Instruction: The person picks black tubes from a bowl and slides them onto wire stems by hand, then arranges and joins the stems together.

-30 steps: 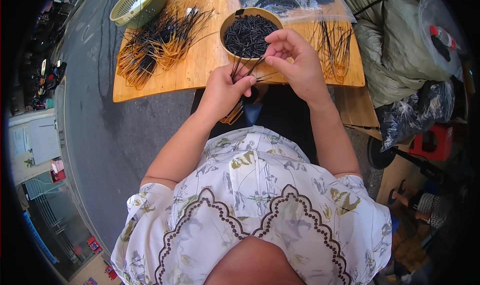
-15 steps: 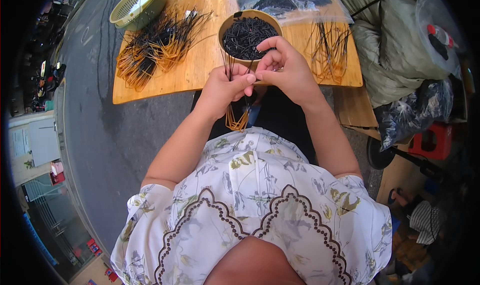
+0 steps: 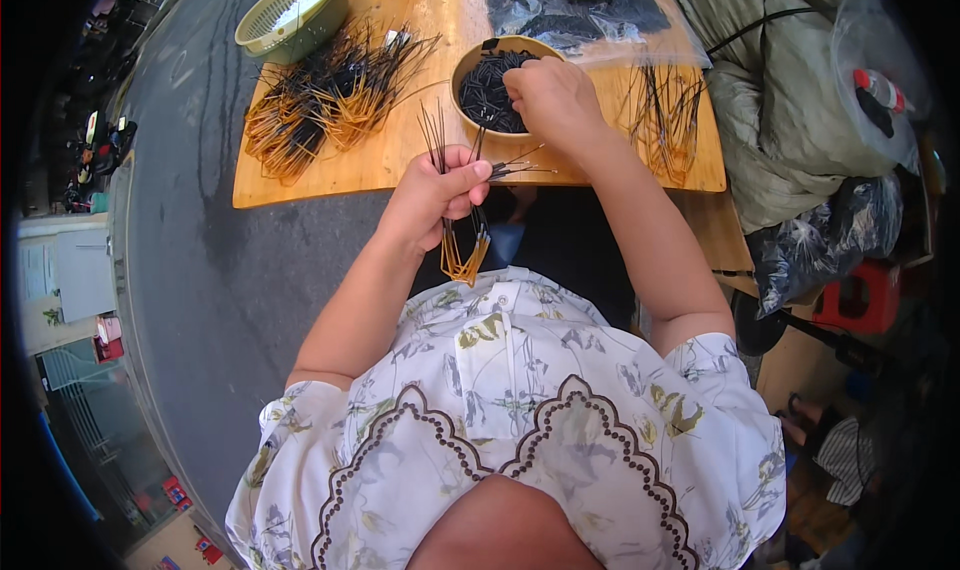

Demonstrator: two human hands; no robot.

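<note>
A small bundle of thin wires, orange in the bent lower part and black toward the tips, is gripped in my left hand. The closed thumb and fingers hold it in front of the table edge. Several wire ends fan out above the hand and to its right. Over the right side of a tan bowl, my right hand reaches in with curled fingers. Short black tube pieces fill the bowl. The right fingertips are partly hidden, so anything between them cannot be made out.
On the wooden table a large wire pile lies left, beside a green basket with white contents. A smaller wire group lies right. Behind the bowl is a clear plastic bag with black contents. Large sacks crowd the right edge.
My right hand has left the wires beside my left hand and moved up into the bowl. My left hand keeps the bundle, slightly lower, with several ends now spread to the right.
</note>
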